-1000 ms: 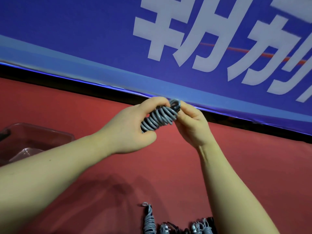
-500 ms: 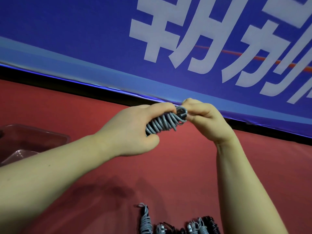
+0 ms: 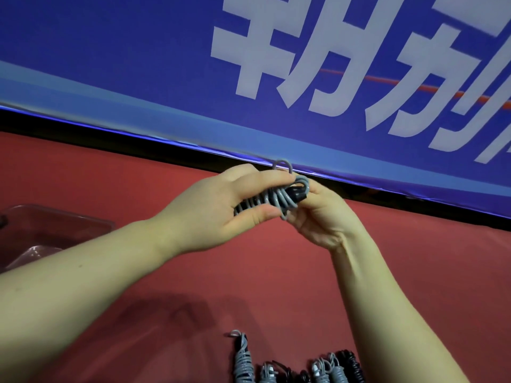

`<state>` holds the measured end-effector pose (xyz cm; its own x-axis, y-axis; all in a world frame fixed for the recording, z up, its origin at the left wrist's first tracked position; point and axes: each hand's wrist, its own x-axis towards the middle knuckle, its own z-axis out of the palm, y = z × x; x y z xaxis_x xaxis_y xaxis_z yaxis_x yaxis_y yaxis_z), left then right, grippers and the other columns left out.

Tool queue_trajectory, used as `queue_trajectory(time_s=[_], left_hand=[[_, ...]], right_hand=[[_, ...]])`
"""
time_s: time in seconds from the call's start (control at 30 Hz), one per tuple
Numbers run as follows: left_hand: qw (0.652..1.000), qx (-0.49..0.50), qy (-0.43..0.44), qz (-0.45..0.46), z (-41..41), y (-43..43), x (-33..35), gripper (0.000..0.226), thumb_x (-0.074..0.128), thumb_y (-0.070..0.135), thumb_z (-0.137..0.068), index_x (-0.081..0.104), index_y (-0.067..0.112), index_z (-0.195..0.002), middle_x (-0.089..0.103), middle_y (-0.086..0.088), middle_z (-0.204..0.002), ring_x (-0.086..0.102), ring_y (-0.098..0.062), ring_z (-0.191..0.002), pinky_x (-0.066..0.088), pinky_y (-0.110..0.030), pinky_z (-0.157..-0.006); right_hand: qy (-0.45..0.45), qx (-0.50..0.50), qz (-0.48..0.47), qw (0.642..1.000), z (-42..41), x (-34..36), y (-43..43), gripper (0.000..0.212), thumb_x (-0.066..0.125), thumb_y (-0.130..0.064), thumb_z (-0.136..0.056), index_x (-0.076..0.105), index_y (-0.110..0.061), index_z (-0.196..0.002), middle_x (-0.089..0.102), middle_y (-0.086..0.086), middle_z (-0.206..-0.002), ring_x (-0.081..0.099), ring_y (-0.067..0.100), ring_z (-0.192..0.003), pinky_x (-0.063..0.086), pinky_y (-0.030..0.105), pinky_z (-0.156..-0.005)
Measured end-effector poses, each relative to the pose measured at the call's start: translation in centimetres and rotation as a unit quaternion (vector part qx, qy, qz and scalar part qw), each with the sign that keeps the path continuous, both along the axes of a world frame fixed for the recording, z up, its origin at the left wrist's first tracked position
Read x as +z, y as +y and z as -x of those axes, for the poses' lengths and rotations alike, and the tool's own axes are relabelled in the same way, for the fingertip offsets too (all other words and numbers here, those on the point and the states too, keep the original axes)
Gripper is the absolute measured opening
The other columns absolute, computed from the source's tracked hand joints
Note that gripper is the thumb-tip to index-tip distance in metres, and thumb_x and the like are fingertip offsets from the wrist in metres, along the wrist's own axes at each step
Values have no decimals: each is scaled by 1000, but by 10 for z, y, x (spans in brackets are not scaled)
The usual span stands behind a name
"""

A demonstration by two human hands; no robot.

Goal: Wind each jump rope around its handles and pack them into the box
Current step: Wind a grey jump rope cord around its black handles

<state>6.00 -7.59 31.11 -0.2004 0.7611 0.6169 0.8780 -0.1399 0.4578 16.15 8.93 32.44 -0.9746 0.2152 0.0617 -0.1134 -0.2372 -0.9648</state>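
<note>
A flat red tabletop (image 3: 249,277) with a matte, slightly textured surface fills the lower half of the view. Soft dark shadows (image 3: 166,313) lie across its near part, and the light is even, without hard glare. Along its far edge runs a narrow black gap (image 3: 83,132), slanting down from left to right. Above it hangs a deep blue banner (image 3: 110,51) that takes up the whole upper half. A paler blue band (image 3: 138,117) borders the banner's bottom, and its lowest edge catches a bright violet gleam. Large white block characters (image 3: 254,64) cross the banner's right part, cut off by the frame. A thin orange-red line (image 3: 456,93) runs through them.
</note>
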Motion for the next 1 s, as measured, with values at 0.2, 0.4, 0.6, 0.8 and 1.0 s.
queue_trajectory(time_s=[0.2, 0.4, 0.6, 0.8, 1.0], left_hand=[[999, -27, 8, -17, 12, -6, 0, 34, 41, 50, -93, 44, 39, -125, 55, 5, -102, 53, -11, -95, 45, -28, -86], [992, 113, 61, -14, 10, -14, 1, 33, 33, 51, -89, 40, 43, -120, 56, 10, -95, 56, -14, -83, 50, -34, -70], [983, 156, 93, -4, 5, -12, -5, 34, 33, 55, -86, 40, 41, -117, 56, 8, -86, 61, -22, -73, 52, -37, -59], [983, 168, 79, 6, 2, -7, -9, 36, 28, 57, -84, 39, 42, -115, 56, 6, -87, 61, -23, -76, 51, -37, -60], [990, 138, 9, -19, 7, -8, -6, 39, 31, 58, -82, 39, 46, -118, 55, 14, -96, 52, -6, -87, 48, -31, -73]], right_hand=[[-23, 31, 263, 964, 13, -10, -8, 55, 94, -2, -29, 74, -4, -80, 71, 10, -82, 68, 16, -66, 52, 19, -59], [-34, 14, 194, 980, 12, 1, -8, 38, 83, -4, -54, 70, -3, -90, 61, 2, -77, 56, 5, -60, 42, 12, -45], [-89, -106, -316, 938, 5, 21, -12, 27, 57, -3, -88, 71, -27, -89, 66, -7, -74, 49, 5, -65, 39, 13, -57], [-119, -158, -673, 713, 10, 30, -22, 39, 47, 2, -87, 70, -29, -92, 47, 1, -68, 43, 23, -67, 28, 29, -53], [13, -150, -706, 692, 6, 30, -5, 29, 44, 9, -81, 68, -8, -82, 52, 4, -86, 50, 19, -76, 38, 21, -65]])
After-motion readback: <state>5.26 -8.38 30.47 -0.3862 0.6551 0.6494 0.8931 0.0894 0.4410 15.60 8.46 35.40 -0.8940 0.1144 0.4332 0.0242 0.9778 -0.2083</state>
